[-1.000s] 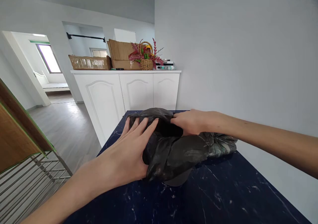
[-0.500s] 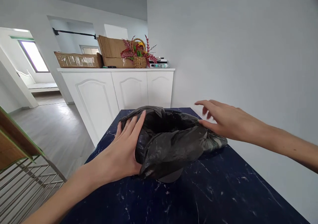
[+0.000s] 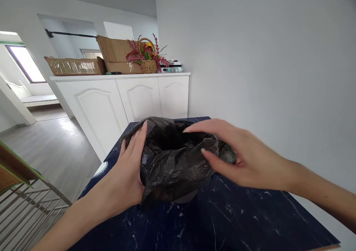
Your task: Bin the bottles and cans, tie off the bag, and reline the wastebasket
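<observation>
A black plastic bag lies spread over a dark round container, its mouth open upward. Only a bit of the container's base shows below the bag. My left hand presses flat against the bag's left side with its fingers stretched out. On the right side, my right hand has its thumb and fingers apart, the index finger over the bag's opening and the thumb at its near rim. Both rest above a dark blue marbled table.
Behind the table stands a white cabinet bearing cardboard boxes, a flower basket and a plastic bottle. A metal rack is at the lower left. The wall runs along the right.
My right hand has moved left and in over the bag's opening, its thumb and fingers wider apart. My left hand stays against the bag. The view has shifted slightly right.
</observation>
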`<state>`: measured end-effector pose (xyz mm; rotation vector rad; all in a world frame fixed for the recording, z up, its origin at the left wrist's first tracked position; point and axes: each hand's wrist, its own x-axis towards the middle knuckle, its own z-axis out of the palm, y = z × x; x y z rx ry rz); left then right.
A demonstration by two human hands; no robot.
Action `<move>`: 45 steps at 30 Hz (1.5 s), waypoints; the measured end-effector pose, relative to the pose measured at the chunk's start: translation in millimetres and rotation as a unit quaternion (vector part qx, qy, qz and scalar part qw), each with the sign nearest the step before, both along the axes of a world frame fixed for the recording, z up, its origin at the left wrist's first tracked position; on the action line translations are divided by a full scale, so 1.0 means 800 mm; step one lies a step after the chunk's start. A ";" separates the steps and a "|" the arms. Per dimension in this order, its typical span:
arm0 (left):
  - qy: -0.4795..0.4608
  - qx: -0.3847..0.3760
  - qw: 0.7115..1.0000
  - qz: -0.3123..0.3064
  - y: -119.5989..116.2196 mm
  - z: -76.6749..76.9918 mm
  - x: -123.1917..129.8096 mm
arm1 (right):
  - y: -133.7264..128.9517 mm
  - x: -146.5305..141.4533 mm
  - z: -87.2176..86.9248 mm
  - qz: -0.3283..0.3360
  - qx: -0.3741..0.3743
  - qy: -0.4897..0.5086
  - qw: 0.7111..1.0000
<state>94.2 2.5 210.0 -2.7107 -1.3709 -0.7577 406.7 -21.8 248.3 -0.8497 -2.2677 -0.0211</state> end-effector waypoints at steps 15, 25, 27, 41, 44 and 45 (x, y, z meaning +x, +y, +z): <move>0.023 -0.022 0.999 0.009 0.000 -0.004 -0.007 | -0.016 -0.026 -0.017 0.110 0.133 -0.152 0.973; 0.021 -0.057 0.998 0.025 0.019 -0.016 -0.026 | -0.069 0.009 -0.082 0.040 0.234 -0.082 0.968; 0.008 -0.078 0.997 0.028 0.025 -0.014 -0.030 | -0.069 0.006 -0.103 0.032 0.226 -0.073 0.971; -0.063 -0.054 0.989 0.119 0.053 0.038 -0.049 | -0.077 0.005 -0.085 -0.034 -0.121 0.003 0.992; -0.056 0.095 0.984 0.141 0.063 0.040 -0.040 | -0.065 -0.008 -0.063 -0.105 -0.102 0.086 0.986; -0.052 0.126 0.982 0.132 0.069 0.041 -0.036 | -0.057 -0.011 -0.061 -0.132 -0.090 0.106 0.981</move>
